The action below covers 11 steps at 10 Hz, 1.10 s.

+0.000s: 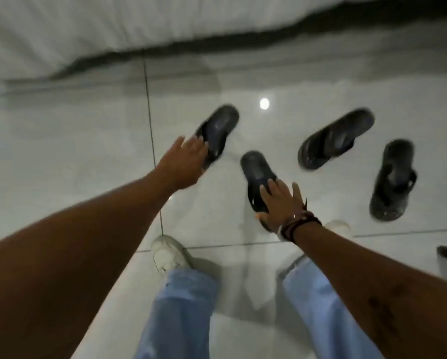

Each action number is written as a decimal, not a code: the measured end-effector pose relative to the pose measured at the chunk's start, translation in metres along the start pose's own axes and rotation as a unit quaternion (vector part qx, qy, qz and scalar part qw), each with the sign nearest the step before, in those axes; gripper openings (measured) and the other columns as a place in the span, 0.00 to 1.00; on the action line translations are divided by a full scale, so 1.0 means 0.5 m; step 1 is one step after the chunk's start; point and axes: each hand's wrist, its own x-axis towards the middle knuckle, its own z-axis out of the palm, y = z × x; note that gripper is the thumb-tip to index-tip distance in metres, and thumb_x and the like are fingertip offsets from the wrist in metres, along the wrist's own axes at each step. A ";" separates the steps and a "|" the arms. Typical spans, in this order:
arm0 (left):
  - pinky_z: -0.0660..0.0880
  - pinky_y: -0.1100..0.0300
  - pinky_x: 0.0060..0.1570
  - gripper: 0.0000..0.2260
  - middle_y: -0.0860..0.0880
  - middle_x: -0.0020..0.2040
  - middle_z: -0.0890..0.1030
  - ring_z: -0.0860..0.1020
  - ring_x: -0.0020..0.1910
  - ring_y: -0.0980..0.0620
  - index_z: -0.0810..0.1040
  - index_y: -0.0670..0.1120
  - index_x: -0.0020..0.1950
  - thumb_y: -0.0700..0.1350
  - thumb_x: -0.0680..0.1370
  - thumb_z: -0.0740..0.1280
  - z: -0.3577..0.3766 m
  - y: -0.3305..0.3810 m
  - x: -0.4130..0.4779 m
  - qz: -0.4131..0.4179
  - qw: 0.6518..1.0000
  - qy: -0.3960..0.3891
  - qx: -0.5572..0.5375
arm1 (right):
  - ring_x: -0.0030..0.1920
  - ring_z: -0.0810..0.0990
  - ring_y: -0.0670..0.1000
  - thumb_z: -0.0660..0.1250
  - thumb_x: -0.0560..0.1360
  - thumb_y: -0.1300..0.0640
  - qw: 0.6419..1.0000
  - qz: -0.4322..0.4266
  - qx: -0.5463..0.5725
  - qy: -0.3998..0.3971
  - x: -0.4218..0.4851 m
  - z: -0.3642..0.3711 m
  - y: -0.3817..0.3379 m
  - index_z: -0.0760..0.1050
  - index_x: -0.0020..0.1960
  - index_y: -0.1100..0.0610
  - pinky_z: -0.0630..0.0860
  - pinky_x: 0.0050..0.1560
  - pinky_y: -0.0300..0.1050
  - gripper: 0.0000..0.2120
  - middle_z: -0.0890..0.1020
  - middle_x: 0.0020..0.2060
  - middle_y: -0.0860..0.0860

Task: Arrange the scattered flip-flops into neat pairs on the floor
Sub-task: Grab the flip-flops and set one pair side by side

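Four dark flip-flops are scattered on the glossy tiled floor [61,120], none yet paired. The left hand [183,164] is laid on the near end of the far-left flip-flop [218,133], its fingers [195,143] spread over the strap; whether a grip is closed cannot be told through the blur. The right hand [279,203] is pressed flat on the middle flip-flop [257,174], fingers extended across the sole and thumb set at its near edge, so nothing seems clenched there. Two more flip-flops, one angled [333,138] and one nearly upright in the picture [393,180], are left well apart to the right, untouched.

Trouble is most likely to come from the polished tiles: a flip-flop pushed under a flat palm could be slid too far or spun out of line. A wrong match could also be made, since all four look alike and left and right shapes are hard to read here. The white shoes [168,255] stand close by, and a sliding flip-flop could be knocked against them.
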 end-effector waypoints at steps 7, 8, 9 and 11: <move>0.65 0.50 0.57 0.06 0.46 0.43 0.83 0.78 0.49 0.42 0.81 0.46 0.45 0.44 0.77 0.65 0.212 -0.045 0.045 -0.225 0.952 -0.049 -0.204 | 0.61 0.72 0.54 0.63 0.75 0.56 0.997 -0.047 0.035 0.058 0.329 -0.006 -0.092 0.77 0.51 0.51 0.62 0.60 0.50 0.07 0.81 0.52 0.49; 0.67 0.50 0.59 0.07 0.45 0.48 0.83 0.78 0.53 0.43 0.81 0.46 0.49 0.44 0.78 0.64 0.224 -0.049 0.031 -0.236 0.938 -0.059 -0.249 | 0.63 0.71 0.56 0.64 0.74 0.57 0.994 -0.081 0.025 0.070 0.359 -0.032 -0.202 0.79 0.49 0.51 0.60 0.67 0.54 0.07 0.81 0.53 0.51; 0.66 0.51 0.61 0.08 0.45 0.49 0.83 0.77 0.54 0.43 0.82 0.45 0.50 0.44 0.78 0.64 0.237 -0.046 0.022 -0.236 0.936 -0.056 -0.254 | 0.64 0.71 0.57 0.64 0.75 0.57 0.997 -0.067 -0.005 0.030 0.375 -0.035 -0.243 0.75 0.43 0.50 0.58 0.72 0.57 0.03 0.80 0.56 0.54; 0.67 0.48 0.62 0.09 0.45 0.51 0.84 0.78 0.56 0.43 0.83 0.45 0.52 0.40 0.77 0.64 0.232 -0.033 0.018 -0.246 0.928 -0.060 -0.275 | 0.67 0.68 0.57 0.63 0.75 0.56 0.993 -0.108 0.005 0.053 0.338 -0.057 -0.243 0.76 0.60 0.50 0.57 0.72 0.58 0.14 0.76 0.62 0.53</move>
